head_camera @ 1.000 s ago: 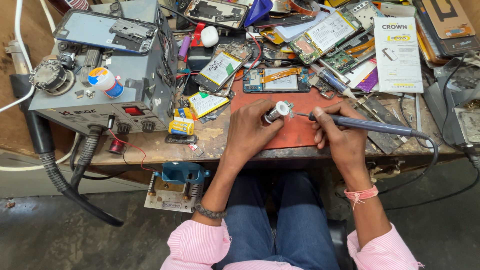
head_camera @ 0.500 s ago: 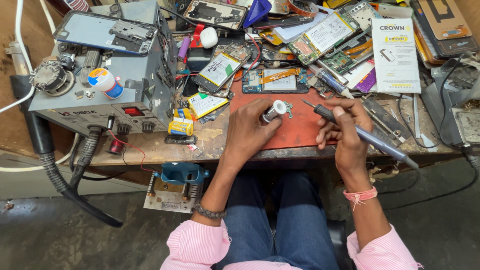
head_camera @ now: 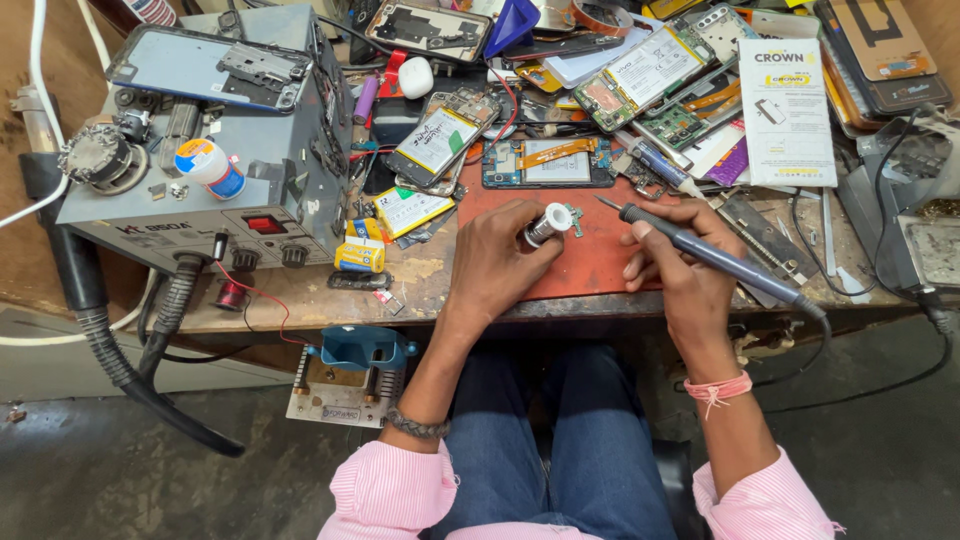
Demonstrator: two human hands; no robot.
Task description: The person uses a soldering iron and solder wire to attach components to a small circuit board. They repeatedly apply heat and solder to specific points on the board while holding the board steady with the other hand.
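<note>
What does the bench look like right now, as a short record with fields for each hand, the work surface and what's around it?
Left hand: holds a small silver spool over the mat
Right hand: grips a soldering iron, tip pointing toward the spool
Work surface: red mat on a wooden bench
Behind the mat: opened phone among other phone parts
Left of bench: grey rework station, black hose hanging down
</note>
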